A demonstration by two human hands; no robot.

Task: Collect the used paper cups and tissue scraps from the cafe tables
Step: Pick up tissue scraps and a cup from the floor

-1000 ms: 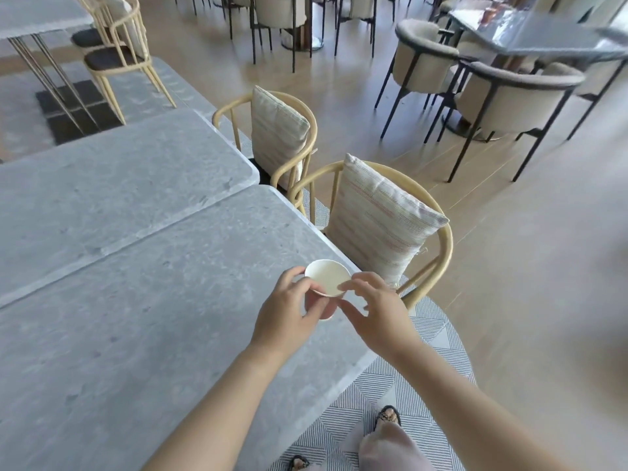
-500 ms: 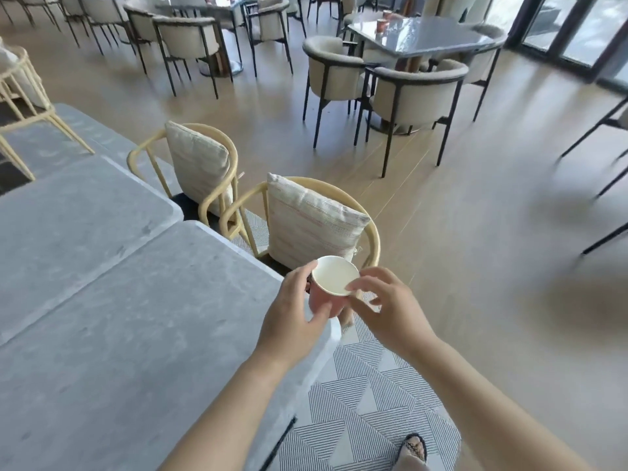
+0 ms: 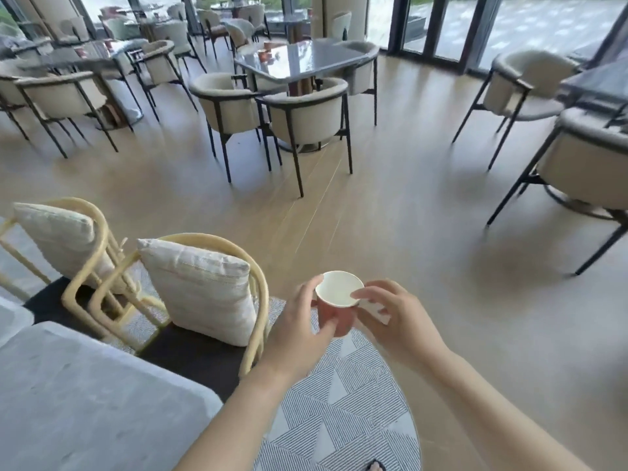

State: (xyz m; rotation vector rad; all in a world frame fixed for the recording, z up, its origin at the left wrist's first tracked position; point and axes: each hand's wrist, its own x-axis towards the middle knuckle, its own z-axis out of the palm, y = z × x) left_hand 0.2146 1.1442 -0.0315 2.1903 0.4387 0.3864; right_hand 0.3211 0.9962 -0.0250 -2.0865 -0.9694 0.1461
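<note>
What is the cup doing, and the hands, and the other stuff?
Paper cup: upright, looks empty, held in the air.
Left hand: gripping the cup's side.
Right hand: fingertips on the rim, something white tucked under them.
Far table: small reddish cups standing on it.
Cushions: propped upright on chairs.

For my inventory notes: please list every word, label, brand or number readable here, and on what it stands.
None can be read.
The paper cup in the left hand shows a plain orange-red wall, no print.
The far cups on the glass table are too small and blurred to read.
</note>
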